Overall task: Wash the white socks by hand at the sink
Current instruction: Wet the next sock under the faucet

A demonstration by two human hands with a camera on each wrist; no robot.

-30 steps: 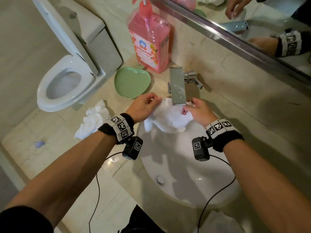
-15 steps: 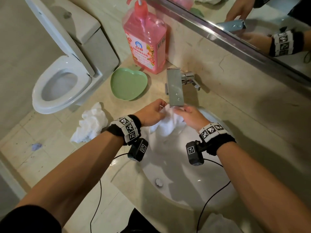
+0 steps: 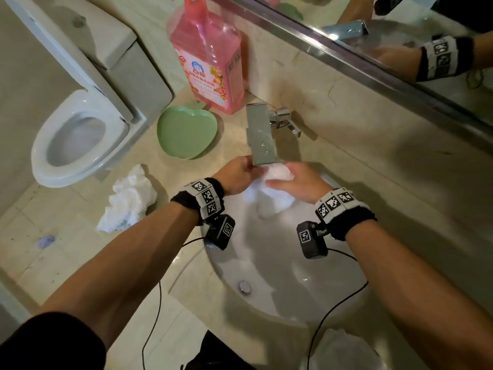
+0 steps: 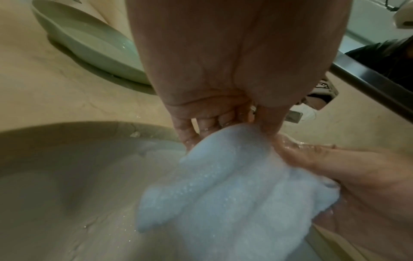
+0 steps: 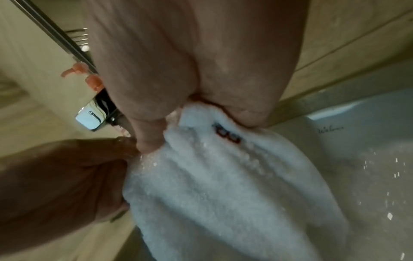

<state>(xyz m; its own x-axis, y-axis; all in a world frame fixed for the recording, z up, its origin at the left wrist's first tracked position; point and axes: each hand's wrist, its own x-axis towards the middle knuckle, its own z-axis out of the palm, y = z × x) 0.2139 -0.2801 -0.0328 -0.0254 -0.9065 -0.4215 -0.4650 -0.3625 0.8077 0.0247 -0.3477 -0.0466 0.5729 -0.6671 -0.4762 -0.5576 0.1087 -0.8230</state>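
Observation:
A wet white sock (image 3: 274,194) hangs bunched under the spout of the chrome faucet (image 3: 260,134), over the white sink basin (image 3: 272,265). My left hand (image 3: 237,174) grips its left end, fingers curled round the cloth (image 4: 223,185). My right hand (image 3: 296,182) grips the right end, thumb pinching the fabric near a small red embroidered mark (image 5: 228,135). The two hands sit close together, almost touching. A second white sock (image 3: 128,200) lies crumpled on the counter to the left of the basin.
A pink detergent bottle (image 3: 210,57) stands at the back of the beige counter, with a green heart-shaped dish (image 3: 185,134) in front of it. A toilet (image 3: 77,124) is at the left. A mirror (image 3: 400,36) runs along the wall. Camera cables hang over the basin front.
Both hands have drawn together under the spout, bunching the sock that was spread between them a second ago. The red mark is now hidden in the head view.

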